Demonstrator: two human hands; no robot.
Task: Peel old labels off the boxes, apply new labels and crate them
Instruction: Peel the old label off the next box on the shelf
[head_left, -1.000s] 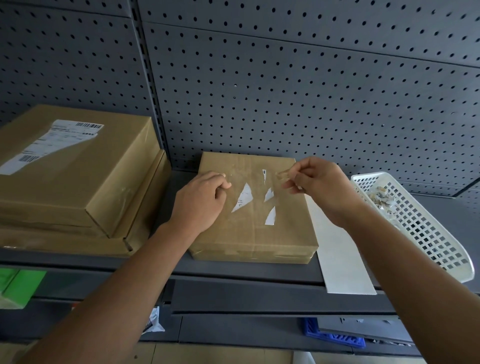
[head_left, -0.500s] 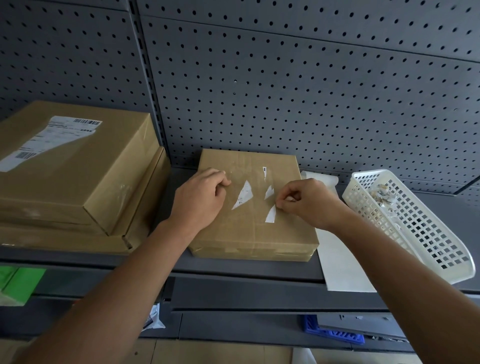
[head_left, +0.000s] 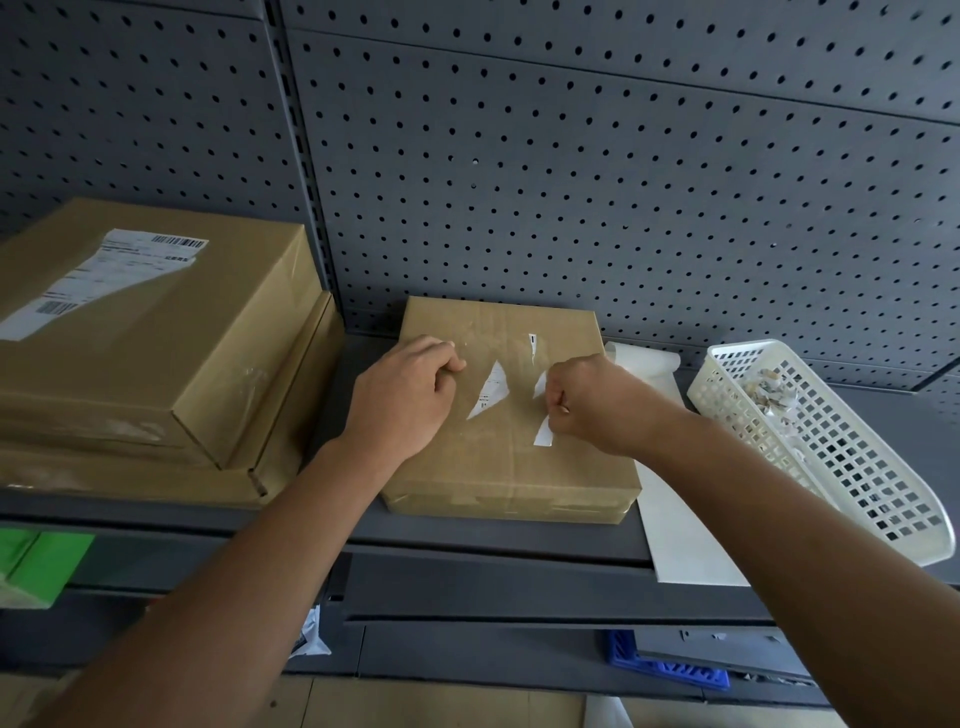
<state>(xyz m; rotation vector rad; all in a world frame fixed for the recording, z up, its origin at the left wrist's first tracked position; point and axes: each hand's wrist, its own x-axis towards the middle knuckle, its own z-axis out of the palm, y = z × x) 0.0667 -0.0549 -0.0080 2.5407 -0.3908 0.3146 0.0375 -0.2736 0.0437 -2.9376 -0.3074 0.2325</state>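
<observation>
Box (head_left: 511, 462) flat on shelf (head_left: 467, 540): L hand (head_left: 410, 395), fingers curled, braces it while R hand (head_left: 589, 402) pinches a label scrap (head_left: 544, 435); peeling low & slow, approx. parallel to the surface, should avoid tearing.
</observation>
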